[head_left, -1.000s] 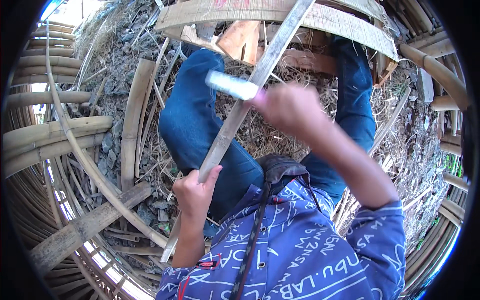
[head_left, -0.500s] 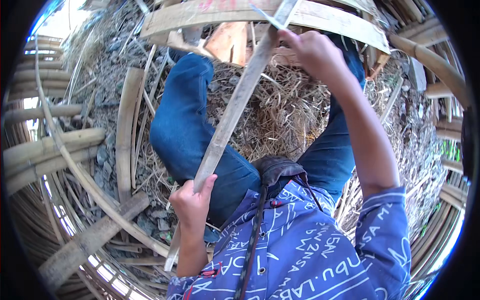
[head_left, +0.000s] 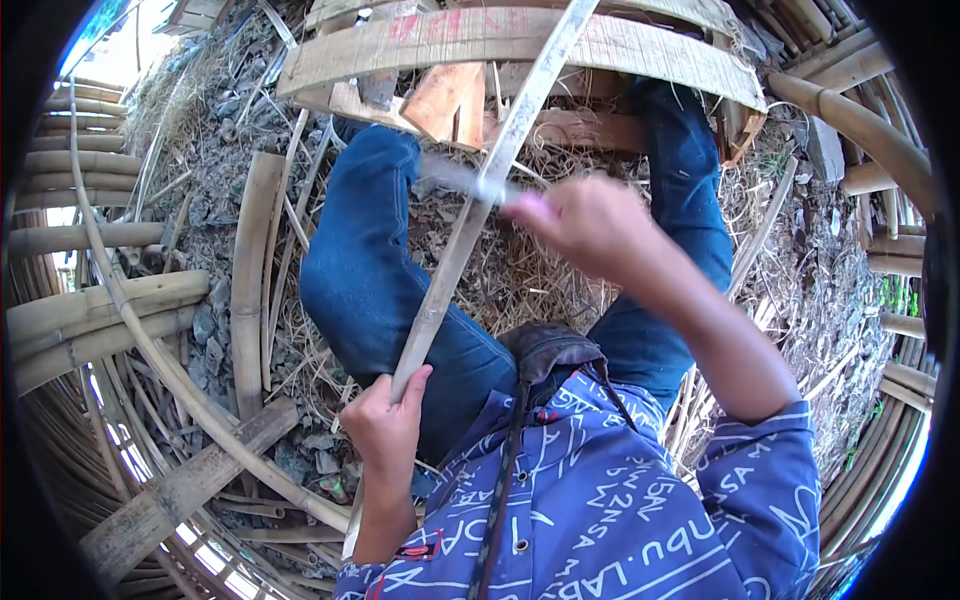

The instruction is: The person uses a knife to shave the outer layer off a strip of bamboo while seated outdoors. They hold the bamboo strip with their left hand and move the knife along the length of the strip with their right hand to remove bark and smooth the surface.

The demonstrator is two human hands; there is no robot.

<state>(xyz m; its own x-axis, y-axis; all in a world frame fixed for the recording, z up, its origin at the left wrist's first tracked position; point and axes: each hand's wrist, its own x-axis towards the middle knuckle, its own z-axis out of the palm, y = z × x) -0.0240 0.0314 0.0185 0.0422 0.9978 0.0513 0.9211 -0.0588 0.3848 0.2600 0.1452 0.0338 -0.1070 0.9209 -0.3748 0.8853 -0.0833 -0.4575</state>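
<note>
Bamboo poles (head_left: 105, 305) make up the sides of this place, and gray stones and dry straw (head_left: 545, 280) cover the ground. Seen from the head, the person sits with both blue legs (head_left: 350, 270) spread wide, maybe to give the hands room in the gap. One long, thin wooden strip (head_left: 455, 250) slants across the middle, from under the left forearm up past the top edge. It goes over the left thigh and crosses in front of a pale bent board (head_left: 420, 45) — that board may help prop the far part, but I cannot tell if they touch. The left hand (head_left: 385, 415) has its fingers clamped around the strip near the low end, with the thumb lying along it, which looks like a good way to stop it from slipping. The right hand (head_left: 590, 225) has its fingers curled tight around what looks like a knife (head_left: 445, 178), and its handle is mostly hidden. Its blade is blurry and points left across the strip, between the legs — it seems to touch, but the blur makes that hard to tell. The two hands are well apart, which likely keeps the left fingers safe from the blade. At the waist sits a dark pouch (head_left: 555, 355), out of the strip's way.
</note>
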